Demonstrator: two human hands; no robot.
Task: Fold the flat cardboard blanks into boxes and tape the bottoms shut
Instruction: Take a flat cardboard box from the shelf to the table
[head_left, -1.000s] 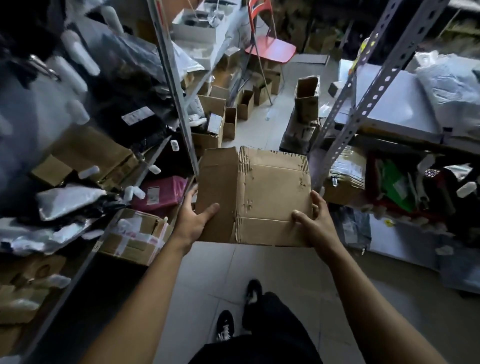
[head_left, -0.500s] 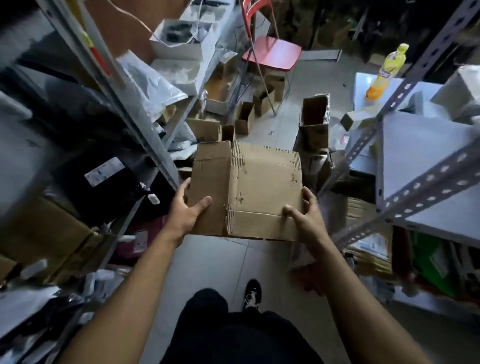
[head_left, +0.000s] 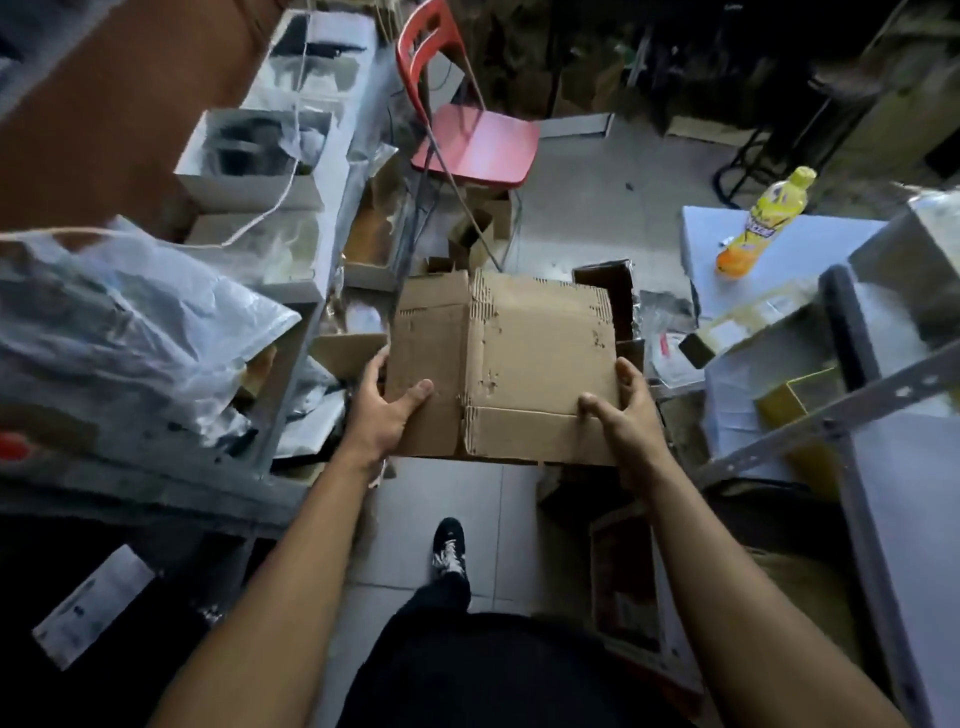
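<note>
Head view, looking down an aisle: both hands hold one cardboard box (head_left: 514, 364) out in front of the body, above the floor (head_left: 587, 208) between the shelving. Left hand (head_left: 387, 410) grips the box's near left corner, thumb lying across the top face and the fingers wrapped round the left side, where only their knuckles show. Right hand (head_left: 626, 410) clasps the near right corner the same way (thumb on top, pointing inward, fingers curled over the right edge). The box's upper face shows a fold line running front to back and a flap along its near edge; whether its bottom is taped cannot be seen from here. Beyond it a red chair (head_left: 472, 140) stands on the floor, with small open cartons around its legs. A yellow bottle (head_left: 763, 223) stands tilted on the white table (head_left: 810, 244) at the right. Crumpled plastic bags (head_left: 130, 332) lie on the left shelf. One black shoe (head_left: 449, 545) shows below the box.
</note>
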